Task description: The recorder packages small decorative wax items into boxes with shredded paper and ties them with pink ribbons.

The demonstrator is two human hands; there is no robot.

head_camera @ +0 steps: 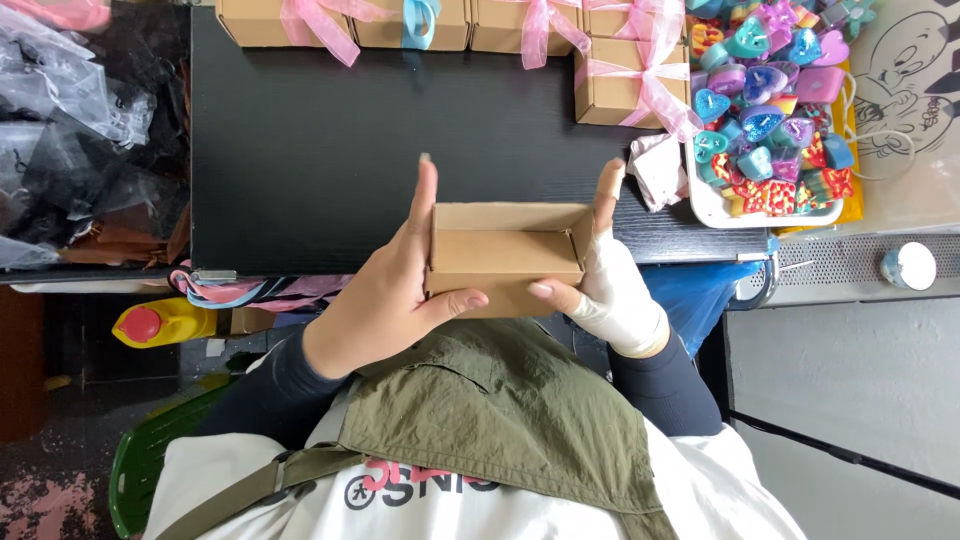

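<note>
Far off to my left, clear and black plastic bags (70,110) lie heaped beside the black bench (310,150), and lower down a yellow bottle with a red cap (165,322) sits below the bench edge, next to pink and blue ribbons (250,290) hanging there.

My left hand (385,295) is flat against the left end of an open brown cardboard box (505,255), its fingers (425,195) stretched upward along the side and the thumb wrapped across the front wall. The box is held up over the near edge of the bench, in front of my green apron (500,410), its opening facing me.

My right hand (615,290) presses the right end the same way, fingers straight up and thumb hooked on the front wall, so the box is clamped between both palms.

Along the far edge of the bench stands a row of closed brown boxes tied with pink and blue bows (440,22). To the right, a white tray (712,208) is piled with colourful heart-shaped pieces (765,100), a crumpled pale cloth (658,168) just beside it. A small round tin (909,265) sits farthest right.
</note>
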